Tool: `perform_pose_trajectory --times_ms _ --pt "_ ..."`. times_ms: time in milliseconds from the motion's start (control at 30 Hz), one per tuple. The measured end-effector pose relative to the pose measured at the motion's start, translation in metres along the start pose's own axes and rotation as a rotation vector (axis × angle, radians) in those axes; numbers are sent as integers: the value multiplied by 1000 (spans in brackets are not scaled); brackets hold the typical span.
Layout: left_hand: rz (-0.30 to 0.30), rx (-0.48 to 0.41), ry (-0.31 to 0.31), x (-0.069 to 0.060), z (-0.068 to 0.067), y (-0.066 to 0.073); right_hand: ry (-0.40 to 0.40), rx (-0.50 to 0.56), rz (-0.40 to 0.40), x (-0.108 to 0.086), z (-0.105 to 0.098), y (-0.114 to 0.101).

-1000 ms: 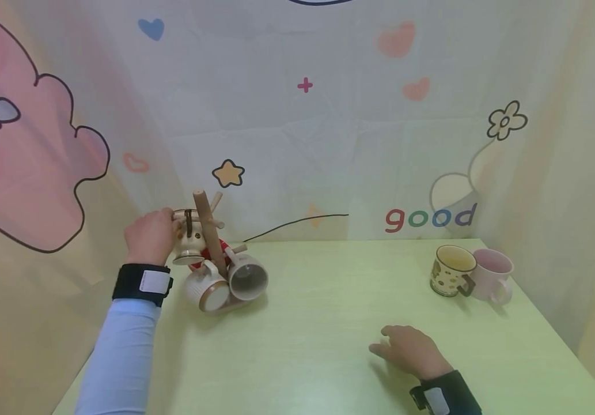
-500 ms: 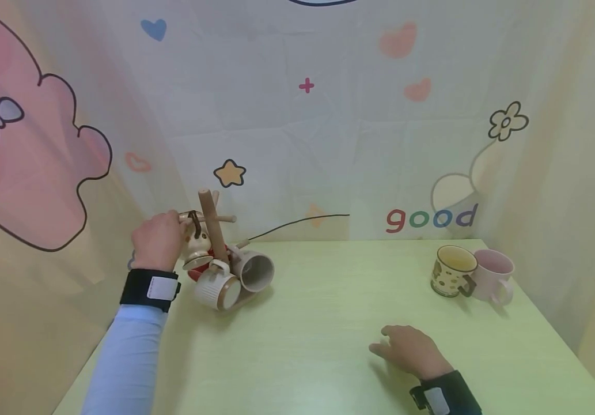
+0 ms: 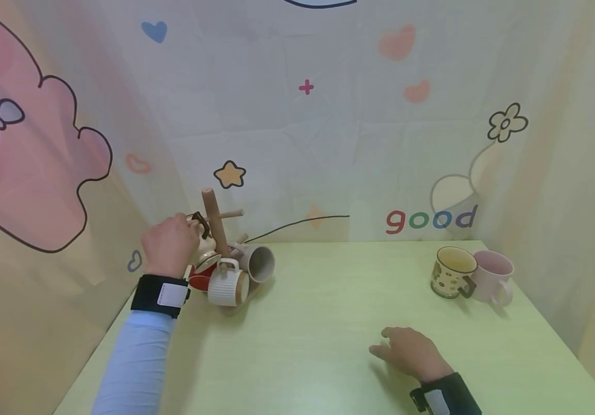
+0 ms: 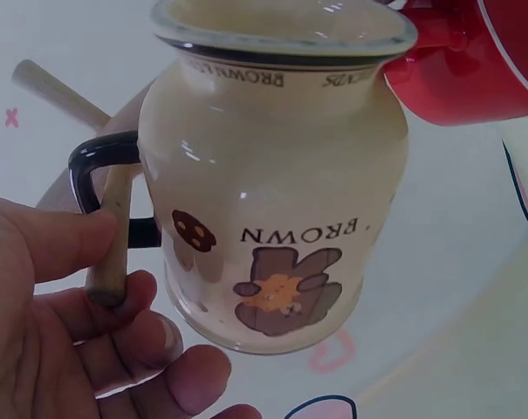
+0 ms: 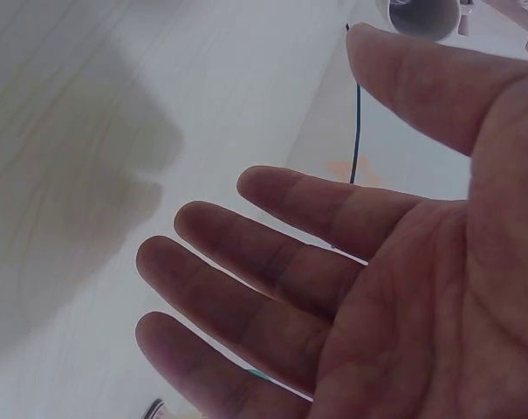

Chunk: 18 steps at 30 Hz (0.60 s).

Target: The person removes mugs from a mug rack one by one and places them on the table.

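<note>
At the left of the table, my left hand pinches the end of a wooden peg of a mug tree between thumb and fingers. On that peg a cream jug-shaped mug with a brown bear print hangs by its dark handle, beside my fingertips. Lower on the tree are a white ribbed mug, a pale grey mug and a red mug, partly hidden. My right hand hovers low over the table's right half, fingers extended and holding nothing.
A yellowish patterned mug and a pink mug stand side by side at the back right of the pale green table. A printed curtain hangs behind the table and along its sides.
The mug tree has turned, its near mugs swinging to the right and the red mug showing more at the left. My left hand has moved right with the peg. The right hand stays put.
</note>
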<state>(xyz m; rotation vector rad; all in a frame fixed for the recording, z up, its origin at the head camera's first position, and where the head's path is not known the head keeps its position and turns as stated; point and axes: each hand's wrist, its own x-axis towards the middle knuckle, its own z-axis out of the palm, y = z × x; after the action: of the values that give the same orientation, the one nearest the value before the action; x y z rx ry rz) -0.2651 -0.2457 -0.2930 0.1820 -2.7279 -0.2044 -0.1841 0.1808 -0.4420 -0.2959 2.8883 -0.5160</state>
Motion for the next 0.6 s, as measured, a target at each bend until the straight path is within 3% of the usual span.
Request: perform_pose_trajectory --times_ms 200,600 --pt "-52 -4 -38 0 1 8 5 2 -3 -2 0 0" --pt "-58 -18 10 0 6 15 -7 11 8 -2 -2 0"
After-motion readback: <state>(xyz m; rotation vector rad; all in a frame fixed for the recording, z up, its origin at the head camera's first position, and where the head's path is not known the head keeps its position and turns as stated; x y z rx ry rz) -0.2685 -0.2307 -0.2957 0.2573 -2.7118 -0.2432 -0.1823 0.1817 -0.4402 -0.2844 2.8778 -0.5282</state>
